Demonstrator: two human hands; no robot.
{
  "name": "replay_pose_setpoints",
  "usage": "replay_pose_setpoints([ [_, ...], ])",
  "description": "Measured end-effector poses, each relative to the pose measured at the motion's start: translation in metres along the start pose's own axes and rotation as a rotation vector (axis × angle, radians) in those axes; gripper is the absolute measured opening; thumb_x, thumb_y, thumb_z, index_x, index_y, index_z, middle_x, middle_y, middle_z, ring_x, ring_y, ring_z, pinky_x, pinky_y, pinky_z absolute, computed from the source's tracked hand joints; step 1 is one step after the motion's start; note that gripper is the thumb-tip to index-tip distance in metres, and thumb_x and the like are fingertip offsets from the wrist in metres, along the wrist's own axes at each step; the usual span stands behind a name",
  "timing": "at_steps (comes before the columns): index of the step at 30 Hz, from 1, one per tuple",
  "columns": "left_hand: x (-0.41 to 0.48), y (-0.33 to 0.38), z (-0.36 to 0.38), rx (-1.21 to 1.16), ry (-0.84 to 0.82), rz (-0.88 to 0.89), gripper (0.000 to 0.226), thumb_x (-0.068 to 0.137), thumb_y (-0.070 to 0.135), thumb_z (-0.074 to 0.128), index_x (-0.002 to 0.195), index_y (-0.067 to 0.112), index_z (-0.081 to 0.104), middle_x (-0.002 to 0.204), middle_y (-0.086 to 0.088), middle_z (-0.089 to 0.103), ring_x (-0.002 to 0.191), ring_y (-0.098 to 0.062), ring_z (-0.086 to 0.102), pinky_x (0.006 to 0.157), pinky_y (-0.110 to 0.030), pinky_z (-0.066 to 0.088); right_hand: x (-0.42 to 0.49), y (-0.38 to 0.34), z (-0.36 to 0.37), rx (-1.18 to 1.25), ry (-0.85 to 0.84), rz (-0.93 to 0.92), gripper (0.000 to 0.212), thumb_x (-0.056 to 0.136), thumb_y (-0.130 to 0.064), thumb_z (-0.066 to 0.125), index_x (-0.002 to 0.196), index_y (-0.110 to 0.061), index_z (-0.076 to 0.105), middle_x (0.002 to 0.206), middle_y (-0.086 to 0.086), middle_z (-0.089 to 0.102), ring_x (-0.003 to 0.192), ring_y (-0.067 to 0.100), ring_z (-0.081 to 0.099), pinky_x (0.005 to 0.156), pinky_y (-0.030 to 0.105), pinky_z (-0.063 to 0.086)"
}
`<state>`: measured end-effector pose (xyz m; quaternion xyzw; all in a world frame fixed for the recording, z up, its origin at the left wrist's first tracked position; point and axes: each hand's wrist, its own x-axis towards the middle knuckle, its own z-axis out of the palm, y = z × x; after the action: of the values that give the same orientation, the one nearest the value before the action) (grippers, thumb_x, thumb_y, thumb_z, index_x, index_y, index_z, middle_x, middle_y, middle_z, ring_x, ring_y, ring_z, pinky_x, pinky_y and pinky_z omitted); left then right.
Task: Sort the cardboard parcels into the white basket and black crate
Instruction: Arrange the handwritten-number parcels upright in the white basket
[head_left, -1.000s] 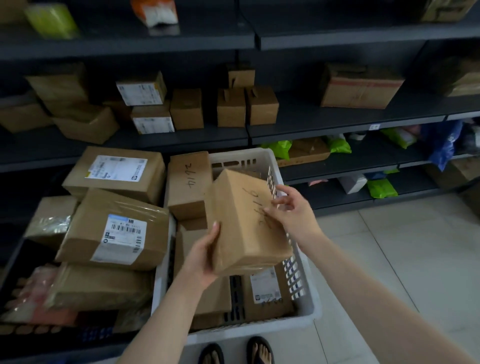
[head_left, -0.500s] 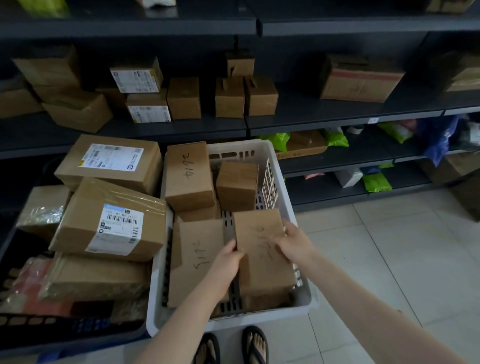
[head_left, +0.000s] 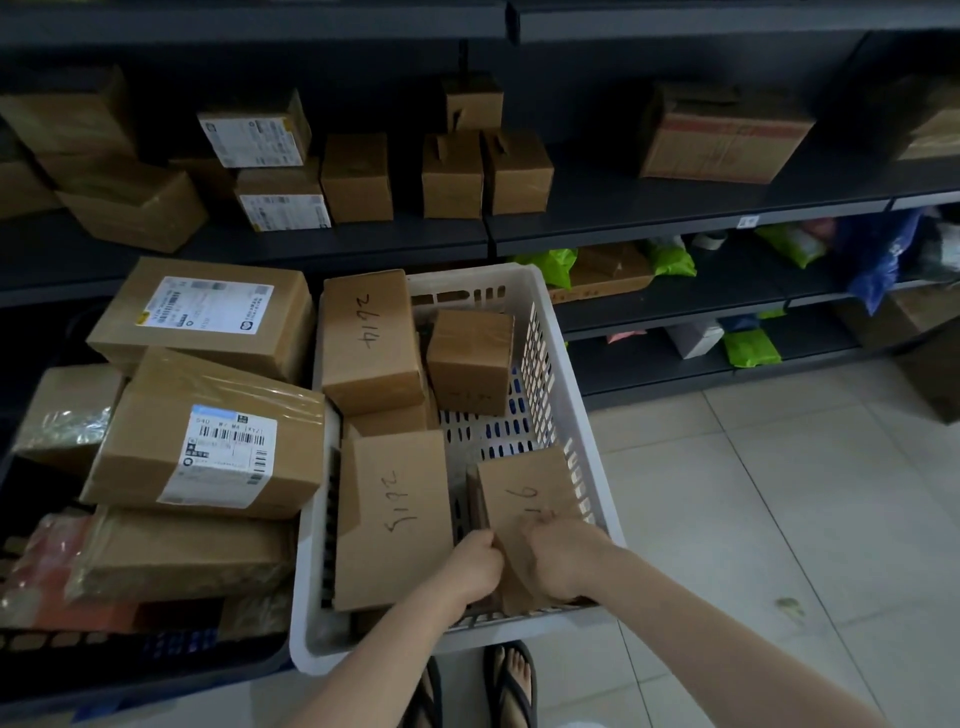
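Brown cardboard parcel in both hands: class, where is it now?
Head view: the brown cardboard parcel stands in the white plastic basket's near right corner, right of the flat cardboard parcel, left hand and right hand gripping it.

The basket (head_left: 567, 374) stands before the shelving (head_left: 623, 218), the crate (head_left: 156, 675) just beside it on the left; parcels (head_left: 208, 447) lie in both. The left hand (head_left: 467, 566) and right hand (head_left: 566, 561) grip one parcel (head_left: 524, 483) in the basket's near-right corner.

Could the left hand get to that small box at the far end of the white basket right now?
Probably yes, once it lets go: the small box stands uncovered, but the left hand grips the near parcel.
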<state>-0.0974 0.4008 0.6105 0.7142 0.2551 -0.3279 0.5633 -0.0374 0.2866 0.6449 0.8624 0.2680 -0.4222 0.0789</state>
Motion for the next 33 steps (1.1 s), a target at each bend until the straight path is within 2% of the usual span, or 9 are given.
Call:
replay_pose_setpoints([
  [2, -0.01, 0.004, -0.005, -0.016, 0.068, 0.064, 0.031, 0.099, 0.006, 0.035, 0.108, 0.018, 0.063, 0.103, 0.005, 0.064, 0.097, -0.007, 0.058, 0.083, -0.017, 0.047, -0.002, -0.003, -0.007, 0.074, 0.017, -0.016, 0.031, 0.093, -0.018, 0.048, 0.122, -0.01, 0.053, 0.118, 0.011, 0.061, 0.105, 0.026, 0.059, 0.082, 0.033, 0.049],
  [5, -0.033, 0.006, -0.023, 0.07, 0.405, 0.281, 0.029, 0.098, 0.013, 0.046, 0.123, 0.022, 0.057, 0.106, 0.013, 0.061, 0.085, 0.01, 0.054, 0.07, -0.002, 0.042, -0.001, -0.002, -0.023, 0.238, 0.157, -0.026, 0.02, 0.094, -0.021, 0.047, 0.111, -0.015, 0.056, 0.1, 0.004, 0.064, 0.091, 0.019, 0.062, 0.074, 0.03, 0.051],
  [7, -0.042, -0.003, -0.043, 0.17, 0.675, 0.342, 0.039, 0.094, 0.015, 0.053, 0.132, 0.022, 0.048, 0.124, 0.0, 0.055, 0.089, -0.001, 0.06, 0.074, -0.01, 0.049, 0.002, -0.009, -0.036, 0.372, 0.261, -0.069, 0.03, 0.094, -0.017, 0.044, 0.123, -0.014, 0.053, 0.101, 0.005, 0.065, 0.084, 0.015, 0.063, 0.07, 0.028, 0.052],
  [9, -0.038, -0.02, -0.065, 0.305, 0.831, 0.256, 0.059, 0.09, 0.017, 0.059, 0.143, 0.017, 0.034, 0.145, -0.013, 0.035, 0.123, -0.022, 0.05, 0.099, -0.03, 0.045, 0.008, -0.024, -0.048, 0.522, 0.29, -0.111, 0.037, 0.096, -0.013, 0.042, 0.132, -0.011, 0.05, 0.105, 0.007, 0.065, 0.078, 0.012, 0.062, 0.066, 0.024, 0.051],
  [14, -0.022, -0.053, -0.086, 0.175, 0.568, -0.086, 0.111, 0.075, 0.049, 0.07, 0.151, 0.01, 0.0, 0.146, -0.013, 0.036, 0.134, -0.031, 0.037, 0.107, -0.042, 0.037, 0.03, -0.074, -0.039, 0.94, 0.035, -0.039, 0.03, 0.095, -0.021, 0.052, 0.121, -0.009, 0.059, 0.122, 0.007, 0.062, 0.102, 0.02, 0.057, 0.091, 0.031, 0.049],
  [19, -0.048, -0.046, -0.091, -0.172, 0.545, 0.134, 0.061, 0.081, 0.033, 0.071, 0.136, 0.029, 0.043, 0.124, 0.006, 0.055, 0.113, -0.013, 0.052, 0.097, -0.034, 0.047, 0.033, -0.081, -0.025, 1.329, -0.001, 0.138, 0.047, 0.087, -0.037, 0.065, 0.127, -0.017, 0.051, 0.118, 0.005, 0.06, 0.094, 0.017, 0.056, 0.069, 0.026, 0.045],
  [23, -0.074, -0.021, -0.109, -0.534, 0.505, 0.324, 0.033, 0.097, 0.017, 0.05, 0.128, 0.023, 0.058, 0.128, 0.001, 0.058, 0.116, -0.012, 0.055, 0.095, -0.026, 0.045, 0.024, -0.045, -0.035, 1.612, 0.046, 0.124, 0.043, 0.08, -0.04, 0.07, 0.115, -0.017, 0.061, 0.11, 0.008, 0.066, 0.1, 0.026, 0.062, 0.092, 0.041, 0.05],
  [28, -0.082, 0.011, -0.111, -0.689, 0.359, 0.438, 0.038, 0.096, -0.001, 0.04, 0.113, 0.02, 0.067, 0.124, -0.006, 0.063, 0.111, -0.018, 0.06, 0.102, -0.037, 0.045, 0.007, -0.017, -0.04, 2.079, 0.103, 0.057, 0.031, 0.08, -0.028, 0.066, 0.109, -0.017, 0.062, 0.101, 0.012, 0.068, 0.094, 0.031, 0.061, 0.082, 0.043, 0.049],
  [33, -0.061, 0.013, -0.12, -0.917, 0.379, 0.416, 0.032, 0.094, -0.006, 0.04, 0.114, 0.006, 0.062, 0.105, -0.016, 0.068, 0.087, -0.023, 0.066, 0.079, -0.035, 0.057, -0.008, 0.003, -0.059, 2.163, 0.221, -0.031, 0.05, 0.064, -0.033, 0.069, 0.111, -0.018, 0.06, 0.1, 0.008, 0.066, 0.09, 0.027, 0.06, 0.077, 0.039, 0.049],
])
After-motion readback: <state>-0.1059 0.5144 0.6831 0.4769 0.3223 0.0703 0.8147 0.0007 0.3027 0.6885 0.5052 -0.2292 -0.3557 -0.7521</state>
